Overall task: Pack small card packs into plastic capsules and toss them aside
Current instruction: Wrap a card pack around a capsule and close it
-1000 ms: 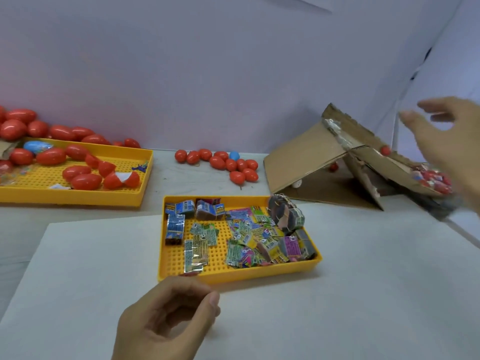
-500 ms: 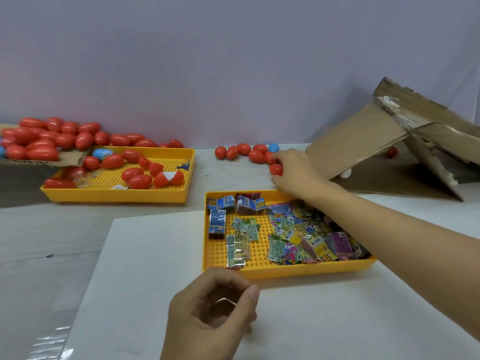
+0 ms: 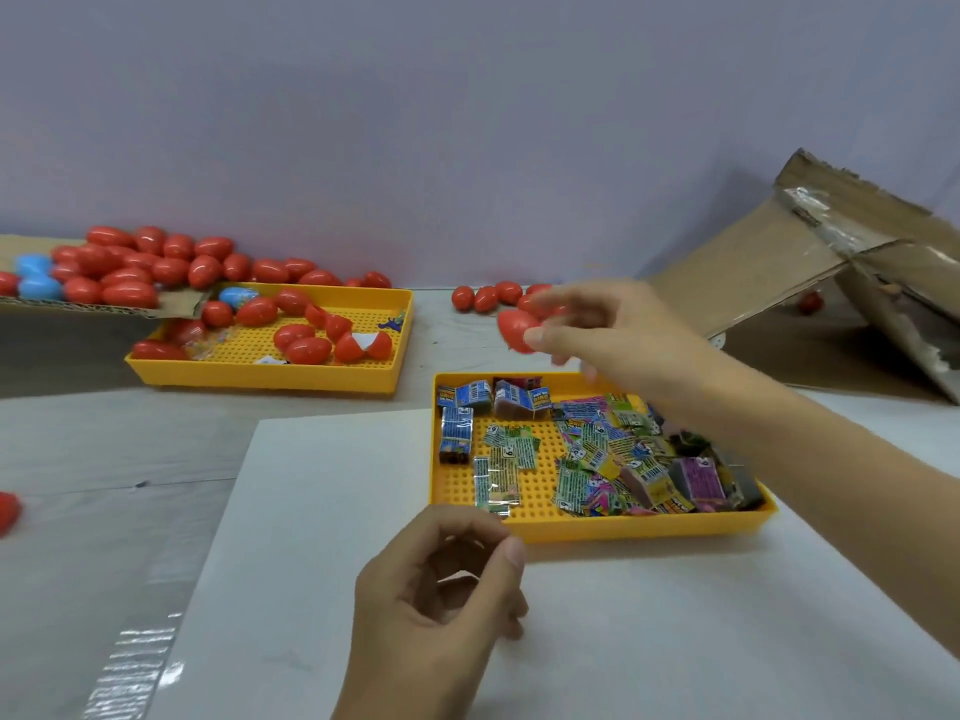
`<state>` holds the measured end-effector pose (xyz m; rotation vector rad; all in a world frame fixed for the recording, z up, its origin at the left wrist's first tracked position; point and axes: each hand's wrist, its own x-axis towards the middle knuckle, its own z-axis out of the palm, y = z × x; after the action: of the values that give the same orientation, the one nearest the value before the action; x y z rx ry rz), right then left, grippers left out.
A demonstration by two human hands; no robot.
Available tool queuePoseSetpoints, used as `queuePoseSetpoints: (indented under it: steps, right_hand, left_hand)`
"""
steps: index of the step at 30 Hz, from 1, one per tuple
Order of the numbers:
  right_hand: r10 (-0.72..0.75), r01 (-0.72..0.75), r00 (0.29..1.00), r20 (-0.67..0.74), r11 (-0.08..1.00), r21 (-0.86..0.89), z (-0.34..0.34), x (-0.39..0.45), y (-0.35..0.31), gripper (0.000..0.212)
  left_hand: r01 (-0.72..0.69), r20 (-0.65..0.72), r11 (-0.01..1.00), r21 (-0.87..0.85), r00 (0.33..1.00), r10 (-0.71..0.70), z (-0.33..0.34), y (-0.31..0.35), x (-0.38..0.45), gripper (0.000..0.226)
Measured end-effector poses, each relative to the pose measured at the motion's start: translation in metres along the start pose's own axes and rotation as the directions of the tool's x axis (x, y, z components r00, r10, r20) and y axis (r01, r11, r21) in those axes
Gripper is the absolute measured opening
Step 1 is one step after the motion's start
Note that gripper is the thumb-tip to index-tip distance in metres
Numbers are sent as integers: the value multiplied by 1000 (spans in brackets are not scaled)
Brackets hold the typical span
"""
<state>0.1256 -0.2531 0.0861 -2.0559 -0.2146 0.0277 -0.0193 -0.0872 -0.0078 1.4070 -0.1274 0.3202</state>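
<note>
Pinching a red capsule point(image 3: 517, 330) above the card-pack tray's point(image 3: 644, 530) far edge, your right hand point(image 3: 618, 335) is raised. Your left hand point(image 3: 441, 589) hovers near you over the white sheet point(image 3: 311, 511), fingers curled round something small and pale.

Digit "6" on white tags of several card packs point(image 3: 508, 451); other print illegible

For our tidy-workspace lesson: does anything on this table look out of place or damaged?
Yes. One red capsule lies alone at the table's left edge, far from both trays. The cardboard box at right is torn and collapsed, tape peeling. Card packs lie jumbled in the near tray.
</note>
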Motion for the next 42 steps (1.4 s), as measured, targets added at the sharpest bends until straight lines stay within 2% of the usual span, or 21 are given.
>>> queuePoseSetpoints:
  steps: [2,3,6,9,13,16,20,23,28,36,42]
  right_hand:
    - [30,-90,986,161,920,381,14,-42,-11,17]
    - [27,-123,980,199,865,486,24,-61,-13,14]
    - [75,-195,974,215,762,618,58,-107,-14,24]
    - [137,-197,980,141,706,680,78,-130,-8,23]
    - [104,-98,994,28,758,645,81,-140,1,24]
    - [73,-68,997,13,835,547,75,-140,5,41]
    - [135,-169,985,104,837,520,68,-137,6,54]
    - [217,-262,965,148,848,461,62,-133,8,61]
    - [204,-246,969,140,852,463,52,-130,10,46]
    - [97,-155,986,138,848,507,48,-133,11,33]
    - [90,-152,985,146,855,495,49,-133,13,31]
  left_hand:
    - [-86,-50,996,-30,995,84,2,2,-2,23]
    - [-137,-72,990,-31,988,135,3,3,-3,32]
    - [-287,-78,957,32,954,288,4,6,-3,55]
    - [-341,-76,937,77,935,346,-1,6,-1,58]
    - [-297,-45,950,99,952,302,-7,6,0,44]
    - [-225,21,972,70,974,224,-5,8,-2,42]
    - [-167,95,985,29,982,164,-3,6,-4,42]
    - [-166,148,986,-11,975,166,-2,6,-5,30]
    - [-161,191,987,-5,969,159,-2,6,-5,25]
    - [-47,107,998,-41,993,51,-2,7,-2,27]
    - [18,89,997,-81,996,-11,-2,9,-3,29]
